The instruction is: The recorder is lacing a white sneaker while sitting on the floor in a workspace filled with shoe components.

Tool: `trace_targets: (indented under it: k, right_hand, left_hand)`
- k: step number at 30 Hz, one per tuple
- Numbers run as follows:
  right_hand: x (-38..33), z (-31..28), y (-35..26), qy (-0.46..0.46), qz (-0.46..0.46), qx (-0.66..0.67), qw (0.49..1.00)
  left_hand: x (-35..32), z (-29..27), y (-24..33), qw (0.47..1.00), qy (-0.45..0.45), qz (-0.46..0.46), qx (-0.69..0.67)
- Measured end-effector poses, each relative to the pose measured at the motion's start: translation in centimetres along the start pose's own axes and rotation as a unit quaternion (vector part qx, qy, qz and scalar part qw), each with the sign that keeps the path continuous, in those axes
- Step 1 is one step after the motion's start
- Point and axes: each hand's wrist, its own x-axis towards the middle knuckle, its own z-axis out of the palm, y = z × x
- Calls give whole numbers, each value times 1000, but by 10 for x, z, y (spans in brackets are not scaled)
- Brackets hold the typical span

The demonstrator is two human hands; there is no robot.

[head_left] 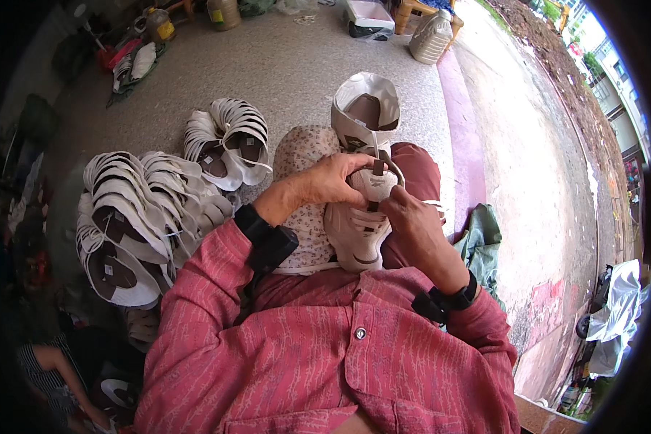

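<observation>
A beige shoe upper [358, 235] with white straps rests on my lap, over a patterned cloth [304, 152]. My left hand [325, 182] grips its top end from the left, fingers curled over the tongue. My right hand [412, 224] holds its right side, the thumb pressed near a small dark tab at the top. A second shoe upper [367, 108] lies just beyond my knees. Both wrists wear black bands.
Stacks of several white shoe uppers [134, 217] lie on the grey floor to my left, another pile [228, 141] further out. Jars and a plastic jug [430, 36] stand at the far edge. A green cloth [481, 239] lies to my right. A person's arm [58, 362] shows lower left.
</observation>
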Motion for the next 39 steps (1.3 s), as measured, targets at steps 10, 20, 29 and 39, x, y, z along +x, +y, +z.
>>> trace_targets:
  k: [10, 20, 29, 39]
  right_hand:
    - [7, 0, 7, 9, -53, 51, 997]
    - [8, -7, 20, 15, -116, 147, 982]
    - [-1, 3, 14, 61, -6, 178, 982]
    - [2, 15, 3, 39, 145, 156, 976]
  left_hand:
    - [-3, -1, 6, 996, 7, -19, 91]
    - [-6, 3, -1, 990, 46, -13, 131]
    - [-9, 3, 7, 990, 41, -14, 131]
    - [-13, 6, 4, 985, 47, 4, 166]
